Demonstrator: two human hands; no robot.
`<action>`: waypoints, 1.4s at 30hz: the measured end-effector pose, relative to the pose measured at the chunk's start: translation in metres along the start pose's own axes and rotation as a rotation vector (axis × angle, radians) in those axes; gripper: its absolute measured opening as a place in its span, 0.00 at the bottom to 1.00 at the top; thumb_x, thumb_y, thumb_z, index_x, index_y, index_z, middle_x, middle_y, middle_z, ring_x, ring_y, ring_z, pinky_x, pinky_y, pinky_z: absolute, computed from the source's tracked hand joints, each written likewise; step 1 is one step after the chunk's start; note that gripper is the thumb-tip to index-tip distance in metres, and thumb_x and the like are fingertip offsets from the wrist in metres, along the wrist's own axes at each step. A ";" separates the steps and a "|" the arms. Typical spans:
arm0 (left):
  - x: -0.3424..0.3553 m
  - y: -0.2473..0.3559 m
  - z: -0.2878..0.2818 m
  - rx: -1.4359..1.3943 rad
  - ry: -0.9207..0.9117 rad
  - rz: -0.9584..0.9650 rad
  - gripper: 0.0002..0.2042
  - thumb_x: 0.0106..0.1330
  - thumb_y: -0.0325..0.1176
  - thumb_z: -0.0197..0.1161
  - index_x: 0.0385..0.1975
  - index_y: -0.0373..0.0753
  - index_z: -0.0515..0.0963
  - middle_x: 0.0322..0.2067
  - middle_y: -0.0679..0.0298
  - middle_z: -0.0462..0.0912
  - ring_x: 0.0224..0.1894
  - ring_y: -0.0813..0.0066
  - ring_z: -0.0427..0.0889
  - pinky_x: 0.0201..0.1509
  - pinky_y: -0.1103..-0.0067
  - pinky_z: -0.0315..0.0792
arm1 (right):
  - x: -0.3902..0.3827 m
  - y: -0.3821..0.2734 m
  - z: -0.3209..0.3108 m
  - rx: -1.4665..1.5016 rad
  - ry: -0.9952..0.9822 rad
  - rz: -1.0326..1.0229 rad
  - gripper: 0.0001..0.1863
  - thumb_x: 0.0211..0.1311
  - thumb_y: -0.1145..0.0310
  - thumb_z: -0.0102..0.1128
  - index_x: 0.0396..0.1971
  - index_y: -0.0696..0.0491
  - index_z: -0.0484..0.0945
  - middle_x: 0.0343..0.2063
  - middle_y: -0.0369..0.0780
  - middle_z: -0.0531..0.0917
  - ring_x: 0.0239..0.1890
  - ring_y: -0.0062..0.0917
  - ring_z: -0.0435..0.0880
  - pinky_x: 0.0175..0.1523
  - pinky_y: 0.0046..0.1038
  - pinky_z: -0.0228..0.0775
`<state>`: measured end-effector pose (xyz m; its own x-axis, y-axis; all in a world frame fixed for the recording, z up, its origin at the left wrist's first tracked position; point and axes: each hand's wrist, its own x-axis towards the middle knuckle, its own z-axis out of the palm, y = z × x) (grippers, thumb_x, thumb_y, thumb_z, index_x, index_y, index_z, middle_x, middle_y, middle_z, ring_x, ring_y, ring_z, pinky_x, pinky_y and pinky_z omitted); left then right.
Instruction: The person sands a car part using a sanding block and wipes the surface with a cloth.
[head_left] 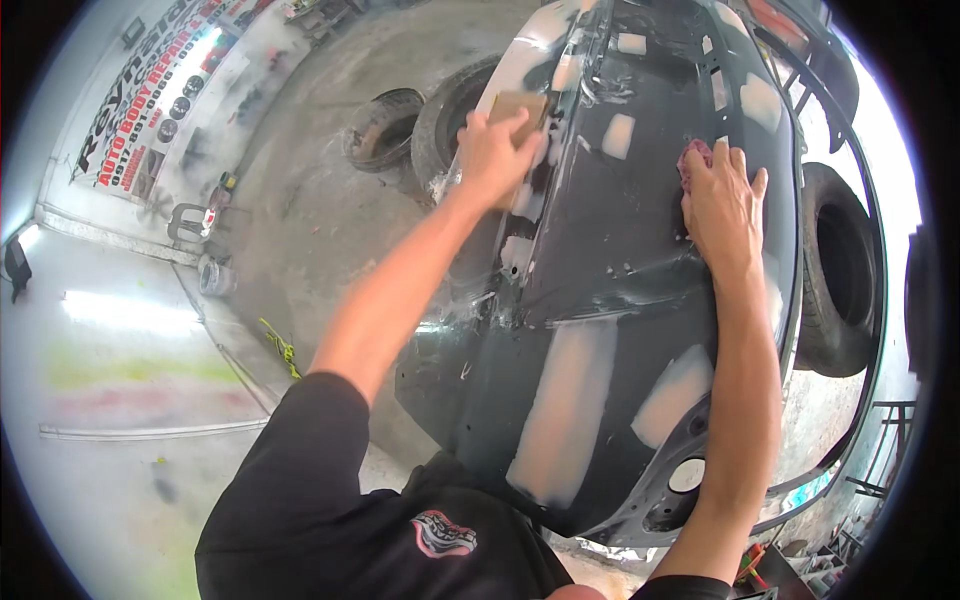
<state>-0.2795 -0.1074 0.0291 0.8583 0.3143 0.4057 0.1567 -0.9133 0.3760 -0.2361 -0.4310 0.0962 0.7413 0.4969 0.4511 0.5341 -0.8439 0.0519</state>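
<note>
A dark car body panel [610,250] with pale filler patches stands in front of me. My left hand [495,155] presses a tan sanding block [520,105] against the panel's upper left edge. My right hand [722,205] lies flat on the panel's right side, fingers over a red rag [693,158]. Both forearms reach up from the lower edge, out of black sleeves.
Two tyres [440,125] lie on the dusty concrete floor left of the panel, and another tyre [835,270] stands at the right. A white wall with a banner [150,90] is at far left. A metal frame [890,440] and clutter sit at lower right.
</note>
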 end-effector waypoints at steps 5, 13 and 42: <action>-0.032 0.005 -0.018 -0.091 0.053 0.024 0.24 0.65 0.51 0.73 0.59 0.51 0.87 0.59 0.41 0.74 0.60 0.41 0.75 0.65 0.55 0.70 | -0.001 -0.005 -0.006 0.011 0.061 -0.015 0.07 0.65 0.74 0.63 0.42 0.53 0.81 0.48 0.44 0.81 0.60 0.40 0.79 0.68 0.66 0.67; -0.019 -0.003 0.000 -0.011 -0.030 -0.051 0.25 0.66 0.55 0.72 0.62 0.56 0.86 0.61 0.37 0.74 0.64 0.38 0.74 0.68 0.57 0.71 | -0.001 0.000 -0.002 0.014 -0.005 0.009 0.09 0.64 0.75 0.65 0.43 0.53 0.81 0.47 0.43 0.80 0.59 0.39 0.79 0.69 0.64 0.67; -0.019 0.001 -0.019 -0.073 -0.002 0.006 0.26 0.65 0.54 0.73 0.61 0.53 0.86 0.60 0.36 0.73 0.62 0.37 0.75 0.68 0.56 0.71 | 0.003 -0.008 -0.005 -0.049 0.060 -0.016 0.08 0.73 0.71 0.58 0.46 0.53 0.82 0.47 0.42 0.81 0.60 0.38 0.79 0.68 0.62 0.67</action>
<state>-0.3049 -0.1096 0.0372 0.8602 0.3085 0.4061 0.1161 -0.8938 0.4332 -0.2403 -0.4238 0.1016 0.7061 0.4987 0.5027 0.5242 -0.8454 0.1022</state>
